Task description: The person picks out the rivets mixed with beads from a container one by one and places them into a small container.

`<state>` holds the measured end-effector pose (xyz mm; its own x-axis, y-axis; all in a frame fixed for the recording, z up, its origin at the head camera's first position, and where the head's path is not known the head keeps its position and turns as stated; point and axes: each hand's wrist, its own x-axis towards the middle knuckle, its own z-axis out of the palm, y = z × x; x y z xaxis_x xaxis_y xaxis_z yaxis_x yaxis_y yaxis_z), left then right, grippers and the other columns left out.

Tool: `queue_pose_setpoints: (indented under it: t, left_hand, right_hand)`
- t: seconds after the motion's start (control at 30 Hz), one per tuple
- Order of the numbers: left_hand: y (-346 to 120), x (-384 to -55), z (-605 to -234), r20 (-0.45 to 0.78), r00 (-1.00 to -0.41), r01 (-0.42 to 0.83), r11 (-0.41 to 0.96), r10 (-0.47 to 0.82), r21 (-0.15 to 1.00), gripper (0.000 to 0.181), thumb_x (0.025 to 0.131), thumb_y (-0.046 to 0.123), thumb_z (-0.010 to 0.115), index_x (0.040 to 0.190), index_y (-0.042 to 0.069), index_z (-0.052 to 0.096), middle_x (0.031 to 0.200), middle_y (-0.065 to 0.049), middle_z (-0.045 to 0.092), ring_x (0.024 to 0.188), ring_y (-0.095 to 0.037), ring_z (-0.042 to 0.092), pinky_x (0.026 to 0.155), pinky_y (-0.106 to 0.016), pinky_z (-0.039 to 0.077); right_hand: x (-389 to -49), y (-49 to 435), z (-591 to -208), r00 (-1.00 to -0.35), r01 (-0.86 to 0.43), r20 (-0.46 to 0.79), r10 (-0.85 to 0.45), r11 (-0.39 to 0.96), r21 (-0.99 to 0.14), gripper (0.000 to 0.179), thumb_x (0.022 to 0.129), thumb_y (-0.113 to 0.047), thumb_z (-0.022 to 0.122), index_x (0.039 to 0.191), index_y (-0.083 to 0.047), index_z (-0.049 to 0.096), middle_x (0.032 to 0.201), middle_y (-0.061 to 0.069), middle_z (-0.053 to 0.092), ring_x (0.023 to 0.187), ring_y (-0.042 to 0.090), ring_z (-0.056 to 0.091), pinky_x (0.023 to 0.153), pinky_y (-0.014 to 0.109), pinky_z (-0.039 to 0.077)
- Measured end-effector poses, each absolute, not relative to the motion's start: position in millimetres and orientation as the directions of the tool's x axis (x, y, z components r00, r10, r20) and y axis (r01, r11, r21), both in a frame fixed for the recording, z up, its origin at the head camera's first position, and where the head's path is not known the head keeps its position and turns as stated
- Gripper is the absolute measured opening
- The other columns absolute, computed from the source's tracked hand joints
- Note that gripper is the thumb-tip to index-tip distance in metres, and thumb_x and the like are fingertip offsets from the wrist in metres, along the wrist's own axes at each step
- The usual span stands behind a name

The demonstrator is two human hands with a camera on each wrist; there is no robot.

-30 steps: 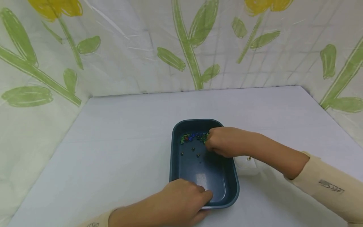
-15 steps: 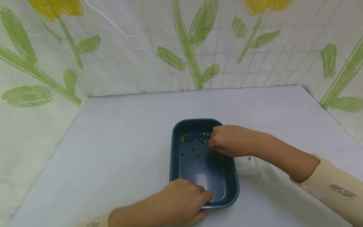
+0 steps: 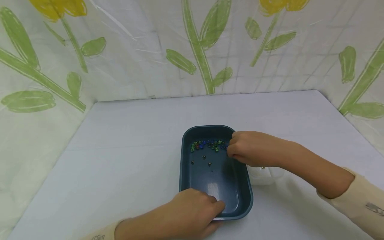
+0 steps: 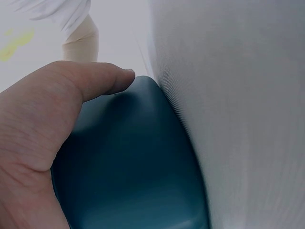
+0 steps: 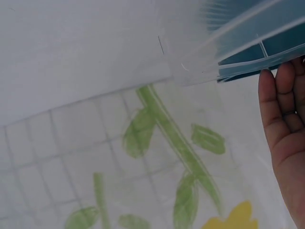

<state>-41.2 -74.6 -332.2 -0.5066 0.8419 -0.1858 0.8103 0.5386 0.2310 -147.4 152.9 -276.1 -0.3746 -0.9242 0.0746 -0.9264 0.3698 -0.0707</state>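
A dark teal tray lies lengthwise on the white table. My left hand grips its near end, thumb over the rim; the left wrist view shows the thumb on the tray's edge. Curled fingers of my right hand hover over the tray's right rim. In the right wrist view a sliver of a small dark thing shows at those fingertips, its kind unclear. Green, blue and red beads line the tray's far end. Several small brass-coloured pieces lie nearer its middle.
Against the tray's right side stands a clear plastic container, partly under my right hand, with a small gold piece visible in it. White sheeting painted with flowers rises behind the table.
My right hand has shifted right and slightly away from me, from over the tray's bead pile to its right rim, uncovering more beads. The left hand and the tray stay put.
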Motion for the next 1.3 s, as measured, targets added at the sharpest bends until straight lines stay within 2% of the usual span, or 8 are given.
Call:
queue_pose_setpoints:
  t: [0.37, 0.67, 1.0, 1.3]
  left_hand:
    - [-75, -41, -333, -0.178, -0.509, 0.815, 0.538, 0.842, 0.217, 0.019, 0.097, 0.043, 0.063, 0.096, 0.024, 0.065, 0.066, 0.017, 0.053, 0.053, 0.005, 0.04, 0.05, -0.015, 0.036]
    - [-72, -41, -336, -0.218, -0.516, 0.801, 0.557, 0.829, 0.222, 0.021, 0.097, 0.045, 0.063, 0.102, 0.026, 0.067, 0.069, 0.017, 0.057, 0.055, 0.004, 0.043, 0.054, -0.015, 0.04]
    - [-73, -41, -335, -0.199, -0.503, 0.815, 0.538, 0.841, 0.214, 0.02, 0.097, 0.044, 0.063, 0.099, 0.024, 0.066, 0.068, 0.017, 0.055, 0.054, 0.005, 0.041, 0.052, -0.014, 0.038]
    - [-74, -41, -334, -0.194, -0.506, 0.81, 0.54, 0.84, 0.227, 0.018, 0.097, 0.043, 0.064, 0.099, 0.024, 0.066, 0.067, 0.017, 0.055, 0.053, 0.006, 0.041, 0.052, -0.014, 0.038]
  right_hand:
    - [-142, 162, -274, -0.4, -0.915, 0.098, -0.911, 0.391, -0.099, 0.022, 0.084, 0.007, 0.069, 0.08, -0.015, 0.07, 0.073, -0.013, 0.056, 0.072, 0.009, 0.049, 0.065, 0.025, 0.045]
    - [-136, 169, -273, -0.432, -0.9, 0.122, -0.893, 0.421, -0.108, 0.028, 0.083, 0.007, 0.07, 0.073, -0.018, 0.063, 0.068, -0.016, 0.048, 0.07, 0.007, 0.045, 0.061, 0.023, 0.041]
    - [-132, 180, -272, -0.459, -0.888, 0.147, -0.876, 0.447, -0.106, 0.02, 0.081, 0.006, 0.075, 0.084, -0.014, 0.072, 0.079, -0.01, 0.064, 0.076, 0.009, 0.053, 0.065, 0.024, 0.048]
    - [-132, 189, -278, -0.447, -0.894, 0.184, -0.876, 0.43, -0.124, 0.023, 0.078, 0.007, 0.077, 0.087, -0.014, 0.074, 0.081, -0.011, 0.064, 0.077, 0.008, 0.055, 0.065, 0.024, 0.049]
